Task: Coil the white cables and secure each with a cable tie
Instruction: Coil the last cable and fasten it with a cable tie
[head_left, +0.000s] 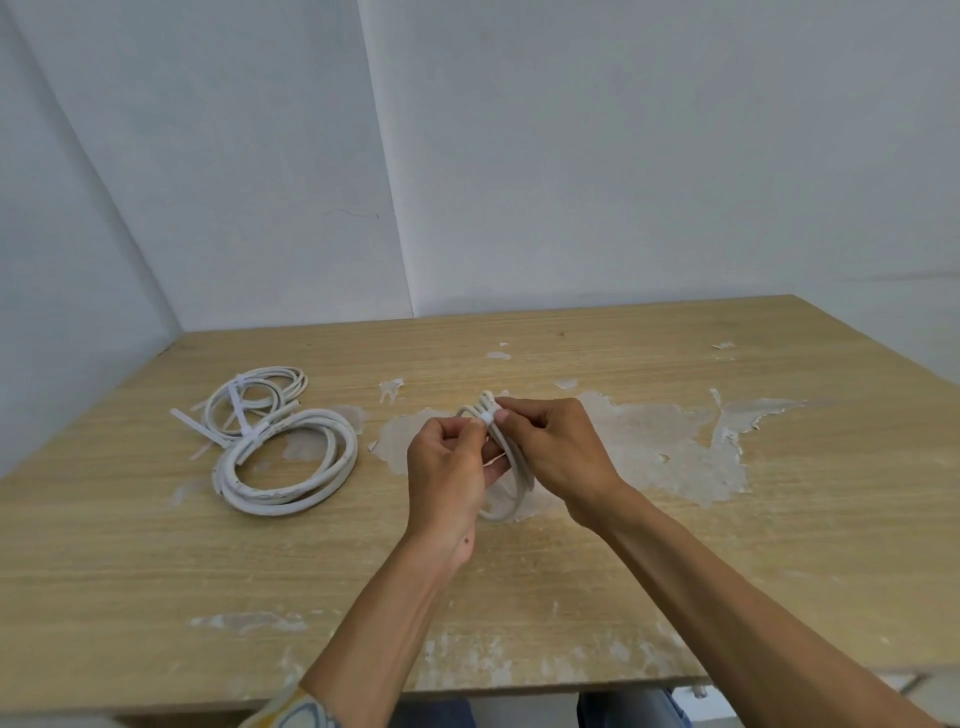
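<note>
A small coil of white cable (511, 486) stands upright on the wooden table (675, 571) at the centre, between my two hands. A white cable tie (487, 419) wraps its top. My left hand (449, 478) pinches the coil and tie from the left. From the right, my right hand (558, 452) pinches the tie at the top of the coil. Part of the coil is hidden behind my left palm. To the left lie a thick coiled white cable (291, 467) and a thinner coil (254, 397), each with a tie around it.
Loose white cable ties (195, 423) lie beside the thin coil at the far left. The tabletop has large patches of peeled veneer at the centre and right. White walls close off the back and left.
</note>
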